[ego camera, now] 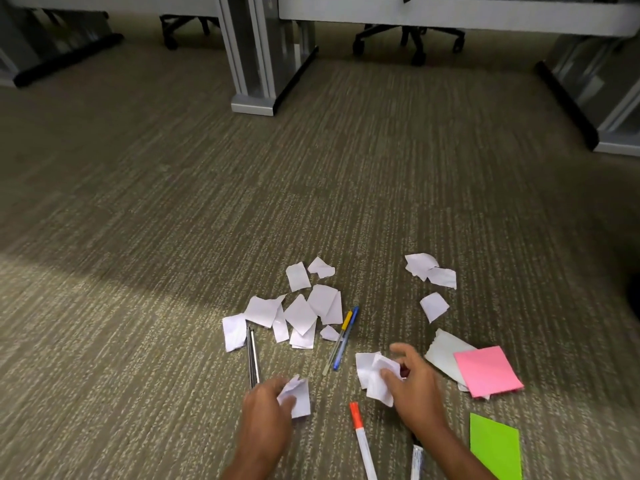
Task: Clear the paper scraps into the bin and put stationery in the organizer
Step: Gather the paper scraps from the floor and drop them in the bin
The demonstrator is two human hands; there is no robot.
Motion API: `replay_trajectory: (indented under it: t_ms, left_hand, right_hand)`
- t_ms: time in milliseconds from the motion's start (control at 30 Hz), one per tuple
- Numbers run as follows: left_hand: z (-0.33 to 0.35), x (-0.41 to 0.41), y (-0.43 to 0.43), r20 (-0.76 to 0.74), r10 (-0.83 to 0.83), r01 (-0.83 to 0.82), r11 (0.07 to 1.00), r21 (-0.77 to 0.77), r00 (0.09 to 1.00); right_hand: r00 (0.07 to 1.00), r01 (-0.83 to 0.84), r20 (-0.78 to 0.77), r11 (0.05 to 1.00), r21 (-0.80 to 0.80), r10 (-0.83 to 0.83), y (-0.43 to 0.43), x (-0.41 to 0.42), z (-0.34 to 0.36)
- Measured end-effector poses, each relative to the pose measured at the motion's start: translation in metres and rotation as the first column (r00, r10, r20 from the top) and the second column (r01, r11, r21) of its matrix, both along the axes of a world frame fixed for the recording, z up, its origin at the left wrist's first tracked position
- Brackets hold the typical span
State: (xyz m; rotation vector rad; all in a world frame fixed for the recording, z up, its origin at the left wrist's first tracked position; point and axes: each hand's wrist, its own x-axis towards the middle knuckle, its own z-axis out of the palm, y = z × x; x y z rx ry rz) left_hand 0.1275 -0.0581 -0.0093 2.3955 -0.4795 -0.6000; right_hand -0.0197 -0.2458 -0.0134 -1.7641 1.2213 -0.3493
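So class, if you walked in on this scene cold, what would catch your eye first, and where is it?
Probably the white paper scraps scattered over the carpet at centre, with pens lying among them. Next, the bright pink pad and green pad at lower right. Then the two hands in front, the left hand and right hand, each closed on crumpled scraps.

Office floor, striped carpet (173,202), grey desk legs (256,64), wheeled chair bases (408,39) behind
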Motion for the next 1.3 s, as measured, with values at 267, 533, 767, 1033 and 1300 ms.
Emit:
replay_trajectory:
  t_ms: [267,533,767,1033,1300]
  left_hand:
    - [0.008,0.027,-0.007,-0.218,0.233,-0.276,0.941,-0.195,0.948]
    - [-0.004,0.077,-0.002,-0.271,0.452,-0.514,0.825,-0.235,0.850]
    - [-0.020,0.115,-0.007,-0.185,0.515,-0.546,0.811,-0.211,0.837]
    - [-0.031,0.124,-0.015,-0.135,0.444,-0.462,0.872,-0.160,0.886]
    - [-0.027,0.133,-0.021,-0.014,0.468,-0.461,0.866,-0.194,0.884]
  right_hand:
    - [0.979,-0.097,-0.192,0.988,-0.122,0.073,-0.006,0.025,-0.003]
    - [0.949,-0.191,-0.264,0.980,-0.053,0.171,-0.001,0.022,-0.017]
    - [0.995,-0.051,-0.086,0.997,0.059,0.056,0.002,0.013,0.006]
    - [0.998,0.055,0.027,0.998,0.029,-0.056,0.022,0.001,0.022]
    - [0.993,0.093,0.065,0.993,0.070,-0.097,0.023,-0.021,0.027]
